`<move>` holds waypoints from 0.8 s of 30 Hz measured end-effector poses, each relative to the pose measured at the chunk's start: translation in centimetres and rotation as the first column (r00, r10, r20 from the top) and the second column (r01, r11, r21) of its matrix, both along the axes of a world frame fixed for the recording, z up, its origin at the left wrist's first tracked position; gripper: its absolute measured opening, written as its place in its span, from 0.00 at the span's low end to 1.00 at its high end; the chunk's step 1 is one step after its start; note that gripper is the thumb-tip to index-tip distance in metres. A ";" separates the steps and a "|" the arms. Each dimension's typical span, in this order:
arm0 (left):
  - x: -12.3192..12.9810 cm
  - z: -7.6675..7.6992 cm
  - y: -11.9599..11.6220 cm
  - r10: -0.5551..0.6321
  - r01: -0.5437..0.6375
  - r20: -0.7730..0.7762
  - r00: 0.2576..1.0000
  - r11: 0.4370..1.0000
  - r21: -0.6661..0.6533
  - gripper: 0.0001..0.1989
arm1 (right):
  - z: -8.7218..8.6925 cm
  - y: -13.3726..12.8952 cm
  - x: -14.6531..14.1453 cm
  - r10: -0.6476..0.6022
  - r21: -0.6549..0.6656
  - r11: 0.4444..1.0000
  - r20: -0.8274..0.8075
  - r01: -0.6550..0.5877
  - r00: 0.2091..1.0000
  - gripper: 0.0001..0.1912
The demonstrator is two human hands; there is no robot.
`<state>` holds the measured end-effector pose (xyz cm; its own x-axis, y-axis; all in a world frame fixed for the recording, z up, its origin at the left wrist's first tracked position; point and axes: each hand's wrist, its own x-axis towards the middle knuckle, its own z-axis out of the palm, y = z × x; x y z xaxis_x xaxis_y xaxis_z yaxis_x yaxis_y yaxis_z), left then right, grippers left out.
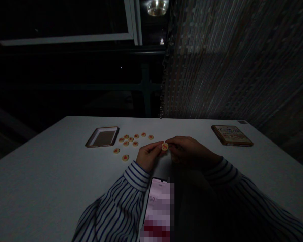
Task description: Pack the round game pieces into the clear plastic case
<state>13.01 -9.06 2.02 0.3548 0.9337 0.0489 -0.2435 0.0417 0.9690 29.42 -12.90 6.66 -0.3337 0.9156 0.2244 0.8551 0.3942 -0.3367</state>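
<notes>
1. Nearest the camera, striped sleeves (113, 208) flank a phone (155, 193) on the table (53, 174), its lower part pixelated.
2. The left hand (146, 156) pinches a round game piece (165, 147) between thumb and fingers, above the tabletop, between the two hands.
3. The right hand (192, 149) is bent inward, its fingertips just beside that piece; shadow hides whether they grasp anything, so I cannot tell.
4. Loose pieces (125, 157) lie scattered left of and beyond the left hand, limiting room there. White surface shows between the right hand and the printed box (229, 133), and from the shallow tray (101, 146) out to the table's left edge. Tray and box both sit near the far edge.
5. "00" reads on the phone; the pieces bear red characters, and the box's lettering is too blurred to read.
6. The tabletop is plain white. Beyond it are a string curtain (212, 60), a pale frame (65, 39) and a glowing light (156, 8) in a dim room.
</notes>
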 end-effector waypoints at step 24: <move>0.2 -0.3 -0.2 0.055 -0.055 0.001 0.999 0.998 -0.012 0.12 | -0.2 -0.3 -0.4 -0.041 -0.073 0.997 -0.209 0.026 0.977 0.14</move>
<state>13.21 -9.29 1.67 0.3031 0.9522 0.0381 -0.2473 0.0400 0.9681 28.98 -13.19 6.42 -0.2549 0.9411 0.2221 0.7745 0.3362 -0.5358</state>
